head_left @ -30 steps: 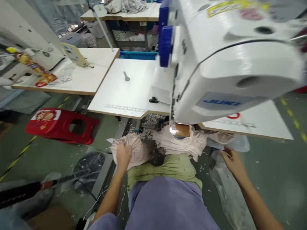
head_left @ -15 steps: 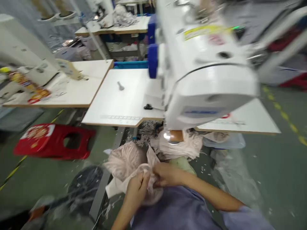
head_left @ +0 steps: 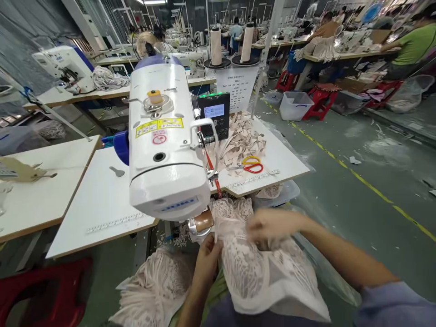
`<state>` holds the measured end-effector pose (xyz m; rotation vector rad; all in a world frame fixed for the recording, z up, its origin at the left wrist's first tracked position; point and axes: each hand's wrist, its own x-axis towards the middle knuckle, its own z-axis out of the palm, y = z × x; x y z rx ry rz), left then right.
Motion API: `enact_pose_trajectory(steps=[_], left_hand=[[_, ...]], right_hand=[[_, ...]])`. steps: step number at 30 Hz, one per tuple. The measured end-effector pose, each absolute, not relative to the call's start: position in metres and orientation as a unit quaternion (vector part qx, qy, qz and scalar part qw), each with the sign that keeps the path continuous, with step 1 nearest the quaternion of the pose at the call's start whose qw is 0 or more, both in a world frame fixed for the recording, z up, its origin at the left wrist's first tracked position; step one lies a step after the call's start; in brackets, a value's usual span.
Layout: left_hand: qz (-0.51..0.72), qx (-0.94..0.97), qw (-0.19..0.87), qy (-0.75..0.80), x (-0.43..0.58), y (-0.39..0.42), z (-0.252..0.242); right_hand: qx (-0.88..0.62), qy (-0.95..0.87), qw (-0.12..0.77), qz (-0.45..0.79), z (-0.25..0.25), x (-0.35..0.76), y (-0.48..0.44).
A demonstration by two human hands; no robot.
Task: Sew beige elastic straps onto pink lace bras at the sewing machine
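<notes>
A pale pink lace bra (head_left: 248, 268) hangs spread over my lap, its upper edge close to the sewing machine's (head_left: 166, 181) narrow arm end. My left hand (head_left: 207, 261) pinches the bra's edge just below the metal and brown arm end (head_left: 201, 222). Smeared by motion, my right hand (head_left: 272, 225) is over the upper part of the bra; its fingers are bent, but whether they grip the cloth I cannot tell. A pile of similar lace pieces (head_left: 156, 286) lies to the left of my left forearm. More lace (head_left: 225, 208) is bunched behind the arm end.
Scissors (head_left: 252, 164) with red and yellow handles lie on the white table (head_left: 286, 156) by a heap of fabric scraps (head_left: 243, 138). A control screen (head_left: 214, 111) stands behind the machine. A red stool (head_left: 44, 290) is at lower left. People work at machines farther back.
The view has swung right and up. My hands have moved from the left pile to near the machine's arm end, where the bra is now spread out.
</notes>
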<state>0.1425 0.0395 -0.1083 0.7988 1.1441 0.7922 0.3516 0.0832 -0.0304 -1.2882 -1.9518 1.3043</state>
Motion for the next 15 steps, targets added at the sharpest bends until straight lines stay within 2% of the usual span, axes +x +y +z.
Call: enact_pose_trajectory(steps=[1, 2, 5, 11, 15], left_hand=[[0.355, 0.359, 0.691, 0.518, 0.142, 0.039, -0.108], [0.349, 0.367, 0.686, 0.522, 0.142, 0.038, -0.106], [0.328, 0.430, 0.651, 0.532, 0.141, 0.031, -0.099], [0.319, 0.494, 0.568, 0.576, 0.131, 0.020, -0.104], [0.310, 0.503, 0.570, 0.571, 0.129, 0.018, -0.104]], right_hand=[[-0.498, -0.710, 0.232, 0.441, -0.035, 0.354, 0.106], [-0.582, -0.703, 0.213, 0.348, -0.040, 0.355, 0.132], [-0.659, -0.668, 0.219, 0.269, -0.052, 0.346, 0.206], [-0.756, -0.582, 0.218, 0.204, -0.070, 0.316, 0.284], [-0.789, -0.533, 0.212, 0.219, -0.072, 0.309, 0.306]])
